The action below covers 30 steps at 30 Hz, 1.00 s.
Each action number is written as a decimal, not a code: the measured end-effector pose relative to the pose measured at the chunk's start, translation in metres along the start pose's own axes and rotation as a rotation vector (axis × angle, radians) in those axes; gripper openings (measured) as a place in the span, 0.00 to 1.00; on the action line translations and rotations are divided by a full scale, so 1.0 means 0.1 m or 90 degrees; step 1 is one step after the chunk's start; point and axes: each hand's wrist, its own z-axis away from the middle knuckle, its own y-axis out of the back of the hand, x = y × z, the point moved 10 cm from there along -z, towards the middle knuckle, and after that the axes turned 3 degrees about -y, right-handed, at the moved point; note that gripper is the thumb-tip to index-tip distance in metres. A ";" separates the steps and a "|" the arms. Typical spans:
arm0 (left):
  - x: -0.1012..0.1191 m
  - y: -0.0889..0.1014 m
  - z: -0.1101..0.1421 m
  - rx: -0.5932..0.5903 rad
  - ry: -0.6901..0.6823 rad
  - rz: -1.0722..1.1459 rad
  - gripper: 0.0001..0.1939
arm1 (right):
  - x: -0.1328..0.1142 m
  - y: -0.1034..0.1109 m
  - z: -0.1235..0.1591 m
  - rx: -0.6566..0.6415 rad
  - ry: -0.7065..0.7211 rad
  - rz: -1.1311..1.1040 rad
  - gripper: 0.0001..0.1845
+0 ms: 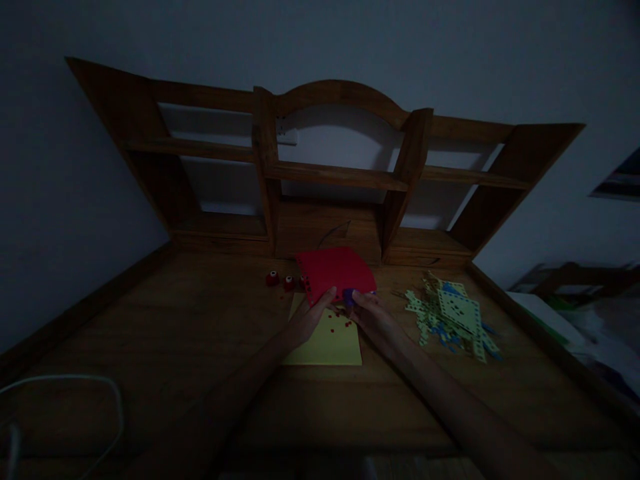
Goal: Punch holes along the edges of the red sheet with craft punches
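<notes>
A red sheet with punched holes along its left edge is held up, tilted, over the desk. My left hand pinches its lower edge, thumb on top. My right hand is closed on a small purple craft punch, set at the sheet's near edge; whether it is pressed down cannot be made out. Below lies a yellow sheet scattered with small red paper bits. Beyond the left hand stand red craft punches, one partly covered by the red sheet.
At the right lies a pile of pale yellow-green and blue paper pieces with cut-out holes. A wooden shelf unit rises along the desk's back. A white cable loops over the near left. Raised rims edge the wooden desk.
</notes>
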 end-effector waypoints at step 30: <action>0.25 -0.10 0.09 -0.057 -0.067 -0.090 0.23 | -0.07 -0.06 0.05 -0.026 0.063 0.088 0.18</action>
